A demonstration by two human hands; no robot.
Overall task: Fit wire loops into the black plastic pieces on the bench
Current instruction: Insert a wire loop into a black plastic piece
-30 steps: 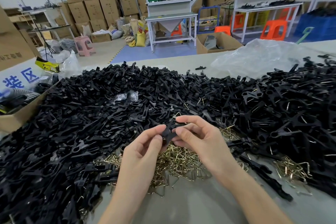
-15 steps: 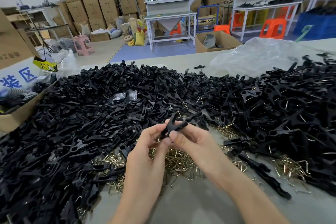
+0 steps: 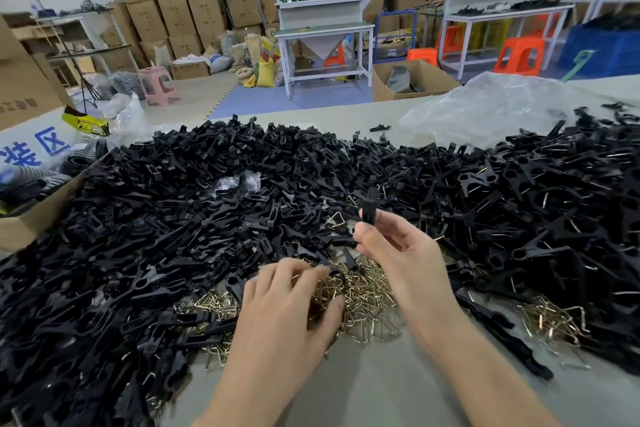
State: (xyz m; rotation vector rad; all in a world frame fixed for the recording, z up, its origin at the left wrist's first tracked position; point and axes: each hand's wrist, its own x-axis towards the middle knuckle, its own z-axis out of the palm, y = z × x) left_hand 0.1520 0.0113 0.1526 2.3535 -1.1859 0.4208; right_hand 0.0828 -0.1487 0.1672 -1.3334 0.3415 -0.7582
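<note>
Left hand (image 3: 284,305) lowered onto wire loops (image 3: 360,295); right hand (image 3: 398,250) pinching a black plastic piece (image 3: 369,208).

Head view: piece held upright at 12 o'clock of the loops, presumably kept ready for fitting; left fingers curled, grip cannot be told.

The left hand (image 3: 291,305) is reaching palm down toward twelve o'clock with its fingers curled and spread low, while the right hand (image 3: 398,253) is hovering higher at about one o'clock of it, fingertips pinched together and wrist angled inward.
</note>
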